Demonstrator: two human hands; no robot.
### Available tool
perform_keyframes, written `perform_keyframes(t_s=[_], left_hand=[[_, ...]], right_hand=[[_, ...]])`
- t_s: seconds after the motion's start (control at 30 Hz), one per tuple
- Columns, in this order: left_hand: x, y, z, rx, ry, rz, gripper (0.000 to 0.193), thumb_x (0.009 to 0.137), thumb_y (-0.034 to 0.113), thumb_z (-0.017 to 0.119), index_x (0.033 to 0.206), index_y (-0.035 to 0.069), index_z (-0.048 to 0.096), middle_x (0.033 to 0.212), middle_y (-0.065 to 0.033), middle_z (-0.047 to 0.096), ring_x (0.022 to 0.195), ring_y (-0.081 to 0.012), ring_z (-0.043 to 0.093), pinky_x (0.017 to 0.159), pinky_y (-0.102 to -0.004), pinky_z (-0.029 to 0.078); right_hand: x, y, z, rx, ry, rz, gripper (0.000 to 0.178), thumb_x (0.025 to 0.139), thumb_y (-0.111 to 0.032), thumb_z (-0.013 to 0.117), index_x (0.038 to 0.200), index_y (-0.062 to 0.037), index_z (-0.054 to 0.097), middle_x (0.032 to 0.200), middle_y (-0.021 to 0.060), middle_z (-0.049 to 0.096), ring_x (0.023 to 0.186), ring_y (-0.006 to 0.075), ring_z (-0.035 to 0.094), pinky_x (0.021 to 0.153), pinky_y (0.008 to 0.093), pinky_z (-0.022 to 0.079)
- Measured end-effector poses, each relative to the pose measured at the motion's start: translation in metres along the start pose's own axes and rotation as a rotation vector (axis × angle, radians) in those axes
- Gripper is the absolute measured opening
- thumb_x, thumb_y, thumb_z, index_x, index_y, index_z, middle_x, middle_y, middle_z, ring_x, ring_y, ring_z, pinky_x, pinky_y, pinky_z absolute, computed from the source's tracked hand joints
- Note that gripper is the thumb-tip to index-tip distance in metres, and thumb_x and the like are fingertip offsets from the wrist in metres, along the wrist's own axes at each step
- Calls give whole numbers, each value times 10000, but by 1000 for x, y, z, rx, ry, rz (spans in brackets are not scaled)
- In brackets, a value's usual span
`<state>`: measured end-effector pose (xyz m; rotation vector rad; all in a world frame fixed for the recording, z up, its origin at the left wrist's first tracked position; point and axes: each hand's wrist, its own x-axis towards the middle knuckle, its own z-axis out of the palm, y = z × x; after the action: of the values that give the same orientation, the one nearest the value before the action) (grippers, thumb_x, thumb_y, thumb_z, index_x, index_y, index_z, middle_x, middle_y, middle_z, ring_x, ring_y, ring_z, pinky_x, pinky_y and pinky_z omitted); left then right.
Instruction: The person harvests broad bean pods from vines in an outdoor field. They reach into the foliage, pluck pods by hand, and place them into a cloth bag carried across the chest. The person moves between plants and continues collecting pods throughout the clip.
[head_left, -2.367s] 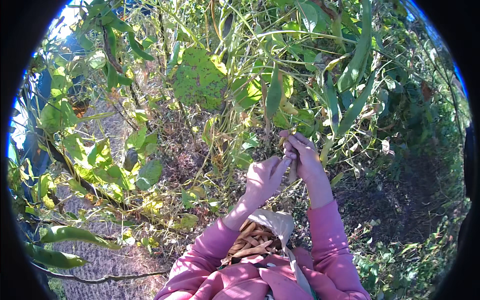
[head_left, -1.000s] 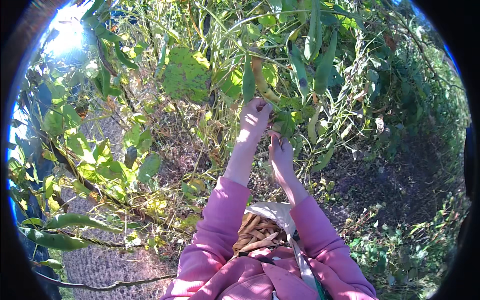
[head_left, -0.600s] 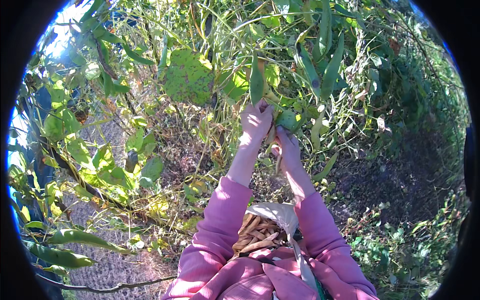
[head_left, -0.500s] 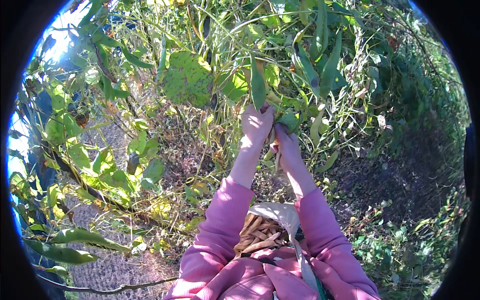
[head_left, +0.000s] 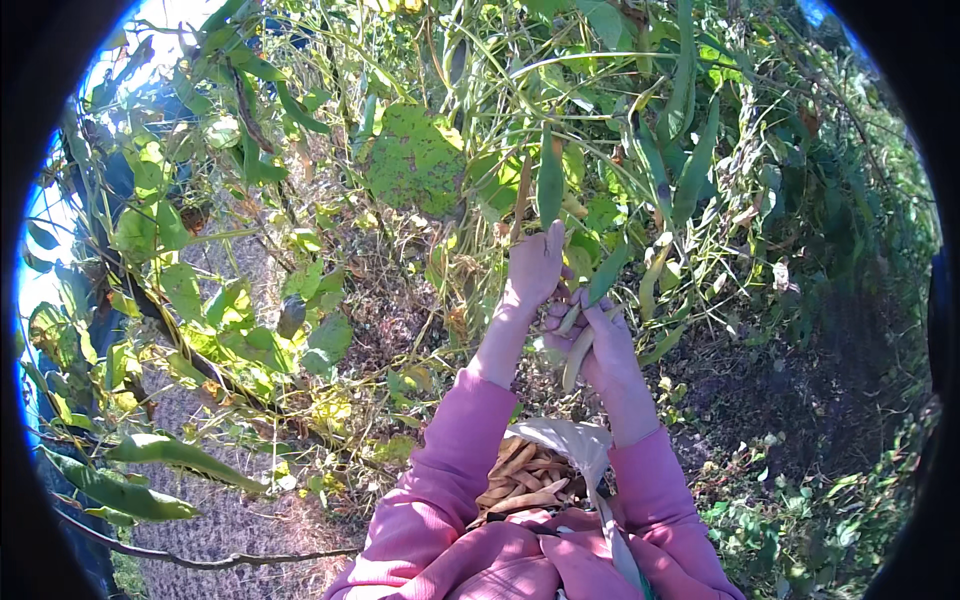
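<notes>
My right hand (head_left: 612, 352) is closed on pale tan bean pods (head_left: 577, 360), which stick out past its fingers on the left. Just above and left of it is my left hand (head_left: 536, 268), thumb raised apart from the fingers; nothing shows in its grip, though part of the fingers is hidden. A green bean pod (head_left: 550, 178) hangs right over the left hand, with a thin brown pod (head_left: 522, 200) beside it. Another green pod (head_left: 608, 272) slants down to the right hand's fingertips. Below my hands, a white cloth bag (head_left: 565, 436) at my front holds several dry tan pods (head_left: 525, 475).
Tangled bean vines with several more green pods (head_left: 697, 165) hang ahead. A large spotted leaf (head_left: 415, 160) is to the left of my hands. A dark slanting pole (head_left: 185, 350) with twining stems crosses the left side, and a bare branch (head_left: 215, 563) lies lower left.
Both hands have come down and a little to the right in the picture. My left thumb has lifted from its pinch by the hanging pod. The pale pods in my right hand show more plainly.
</notes>
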<state>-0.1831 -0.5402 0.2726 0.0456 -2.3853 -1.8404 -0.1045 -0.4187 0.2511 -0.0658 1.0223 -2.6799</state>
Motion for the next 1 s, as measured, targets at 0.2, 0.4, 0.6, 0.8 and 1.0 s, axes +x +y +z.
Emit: perform_keyframes(t_s=[0.2,0.4,0.6,0.8,1.0], left_hand=[[-40,9,-36,115,245,234,311,933,261,569,819,-1,691,557,-46,603,519,-83,575,480,-241,427],[-59,59,-47,25,457,573,109,893,86,596,839,0,633,610,-119,594,488,-217,551,498,-323,419],[-11,105,-59,457,690,966,122,844,89,598,939,13,592,756,-161,630,709,-355,626,635,-431,493],[10,119,-77,478,275,620,188,843,200,624,860,14,594,801,-189,647,752,-374,634,688,-458,498],[15,121,-77,470,308,497,251,827,246,664,783,0,683,625,-140,631,566,-257,625,566,-357,478]], right_hand=[[26,-17,23,83,-47,128,95,984,-185,501,950,-98,512,728,19,494,606,134,516,499,258,475],[43,11,50,-331,19,69,103,964,-168,547,1021,-82,553,575,-27,437,497,66,409,438,244,335],[88,-3,79,-999,286,-1334,180,950,-103,516,1058,-29,640,709,105,595,589,254,567,584,357,460],[99,-35,87,-957,61,-834,208,933,-179,590,1063,-22,631,758,101,638,643,194,593,601,326,464],[92,-69,92,-923,-178,-529,218,931,-228,588,888,-29,666,685,17,627,607,80,557,572,265,433]])
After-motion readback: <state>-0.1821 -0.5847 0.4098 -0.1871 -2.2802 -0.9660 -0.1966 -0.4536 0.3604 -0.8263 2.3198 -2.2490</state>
